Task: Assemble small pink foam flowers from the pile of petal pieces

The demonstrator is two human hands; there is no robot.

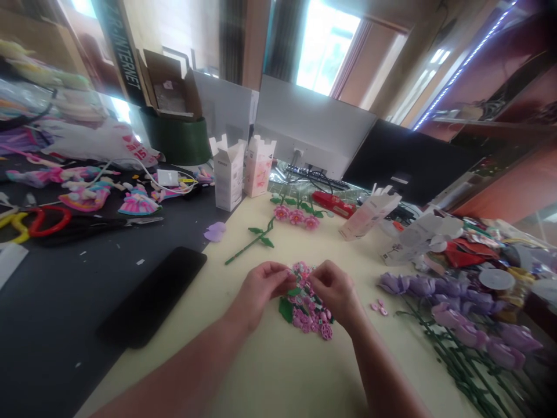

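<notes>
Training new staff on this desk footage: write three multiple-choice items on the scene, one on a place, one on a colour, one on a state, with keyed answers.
1. Where does the black phone lie?
A. left of the hands, across the edge of the dark mat
B. on top of the purple flowers
C. inside a white carton

2. What colour are the blooms of the flower cluster between the hands?
A. yellow
B. pink
C. blue

3. How do the left hand and right hand stand?
A. both flat on the table, apart from the cluster
B. one raised out of view
C. both pinching at the top of the cluster

Answers: 1 A, the phone rests to the left, partly on the dark mat and partly on the cream table. 2 B, its small blooms are pink with green leaves. 3 C, the fingertips of both hands meet at the cluster's upper end.
</notes>
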